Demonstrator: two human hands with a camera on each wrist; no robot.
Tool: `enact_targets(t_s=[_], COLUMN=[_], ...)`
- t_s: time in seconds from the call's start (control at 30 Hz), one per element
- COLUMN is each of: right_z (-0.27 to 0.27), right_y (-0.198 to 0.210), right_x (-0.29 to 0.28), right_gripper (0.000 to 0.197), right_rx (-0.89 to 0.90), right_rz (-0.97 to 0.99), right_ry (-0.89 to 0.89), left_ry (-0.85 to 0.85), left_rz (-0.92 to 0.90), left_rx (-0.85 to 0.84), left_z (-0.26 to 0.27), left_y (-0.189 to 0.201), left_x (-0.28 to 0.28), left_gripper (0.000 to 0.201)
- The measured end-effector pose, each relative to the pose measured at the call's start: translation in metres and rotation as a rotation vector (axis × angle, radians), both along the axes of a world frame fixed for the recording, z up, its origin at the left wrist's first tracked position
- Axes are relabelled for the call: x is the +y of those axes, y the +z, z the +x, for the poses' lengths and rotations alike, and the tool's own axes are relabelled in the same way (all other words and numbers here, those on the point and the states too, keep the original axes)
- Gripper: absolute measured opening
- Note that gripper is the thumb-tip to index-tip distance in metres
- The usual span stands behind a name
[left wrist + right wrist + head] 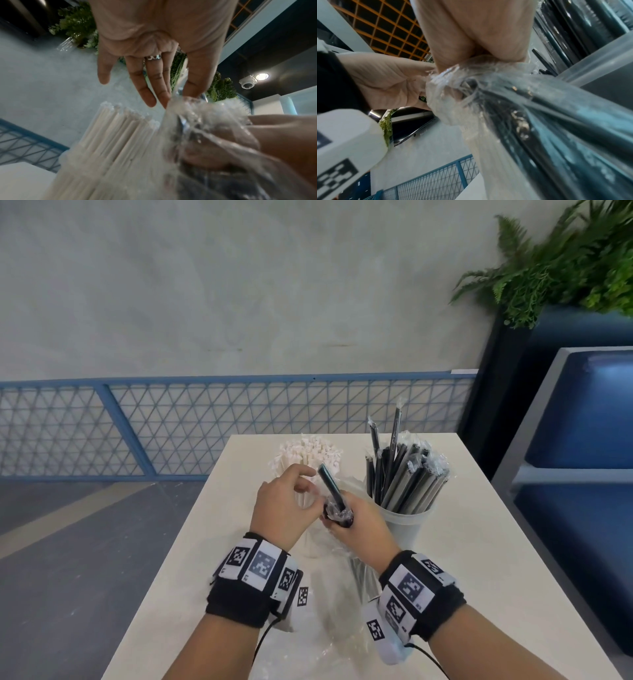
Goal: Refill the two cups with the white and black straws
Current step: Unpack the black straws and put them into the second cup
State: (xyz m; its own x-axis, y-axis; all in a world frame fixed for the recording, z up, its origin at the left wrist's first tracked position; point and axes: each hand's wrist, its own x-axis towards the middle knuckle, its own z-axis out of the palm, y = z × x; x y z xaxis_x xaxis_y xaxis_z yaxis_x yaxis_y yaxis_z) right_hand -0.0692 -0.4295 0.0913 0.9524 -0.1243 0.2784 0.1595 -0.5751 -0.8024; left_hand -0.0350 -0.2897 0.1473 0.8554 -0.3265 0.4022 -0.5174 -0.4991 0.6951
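Note:
On the white table a cup crammed with white straws stands left of a translucent cup of wrapped black straws. In front of them my right hand grips the neck of a clear plastic bag of black straws; one black straw sticks up out of it. My left hand pinches the bag's crumpled mouth between thumb and forefinger, other fingers straight. The white straws rise just beside it. In the right wrist view the bag bunches below my palm.
More clear plastic lies on the table near me. A blue mesh railing runs behind the table's far edge. A blue bench and a potted fern stand to the right. Grey floor lies left of the table.

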Motion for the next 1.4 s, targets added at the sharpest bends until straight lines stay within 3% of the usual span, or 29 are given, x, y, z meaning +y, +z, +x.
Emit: enact_targets(t_s=[0.27, 0.43, 0.53, 0.67, 0.73, 0.83, 0.93, 1.1, 1.23, 1.4], right_z=[-0.003, -0.004, -0.007, -0.010, -0.011, -0.009, -0.008, -0.006, -0.007, -0.012], right_y=[0.002, 0.007, 0.009, 0.015, 0.021, 0.027, 0.033, 0.035, 0.033, 0.042], right_x=[0.001, -0.001, -0.003, -0.009, -0.011, -0.015, -0.014, -0.003, 0.001, -0.004], right_gripper=[0.017, 0.011, 0.015, 0.022, 0.015, 0.024, 0.026, 0.024, 0.023, 0.017], right_rx=[0.050, 0.033, 0.032, 0.008, 0.033, 0.061, 0.089, 0.146, 0.163, 0.059], right_rz=[-0.059, -0.075, -0.042, 0.155, 0.235, 0.357, 0.441, 0.448, 0.450, 0.485], right_ry=[0.024, 0.064, 0.055, -0.032, -0.031, 0.014, 0.095, 0.175, 0.186, 0.148], left_ry=[0.080, 0.132, 0.029, -0.213, -0.325, -0.369, -0.310, -0.196, -0.156, -0.053], left_rz=[-0.034, -0.146, -0.194, -0.329, -0.443, -0.514, -0.519, -0.740, -0.722, -0.778], left_rx=[-0.045, 0.101, 0.254, 0.398, 0.446, 0.515, 0.576, 0.568, 0.449, 0.418], left_z=[0.005, 0.012, 0.017, 0.021, 0.024, 0.024, 0.015, 0.008, 0.009, 0.021], left_y=[-0.003, -0.015, -0.018, -0.009, -0.015, -0.039, -0.065, -0.066, -0.056, -0.067], left_x=[-0.006, -0.003, 0.000, 0.010, 0.021, 0.035, 0.032, 0.011, 0.006, 0.006], left_gripper=[0.033, 0.031, 0.029, 0.059, 0.068, 0.077, 0.060, 0.016, 0.030, 0.021])
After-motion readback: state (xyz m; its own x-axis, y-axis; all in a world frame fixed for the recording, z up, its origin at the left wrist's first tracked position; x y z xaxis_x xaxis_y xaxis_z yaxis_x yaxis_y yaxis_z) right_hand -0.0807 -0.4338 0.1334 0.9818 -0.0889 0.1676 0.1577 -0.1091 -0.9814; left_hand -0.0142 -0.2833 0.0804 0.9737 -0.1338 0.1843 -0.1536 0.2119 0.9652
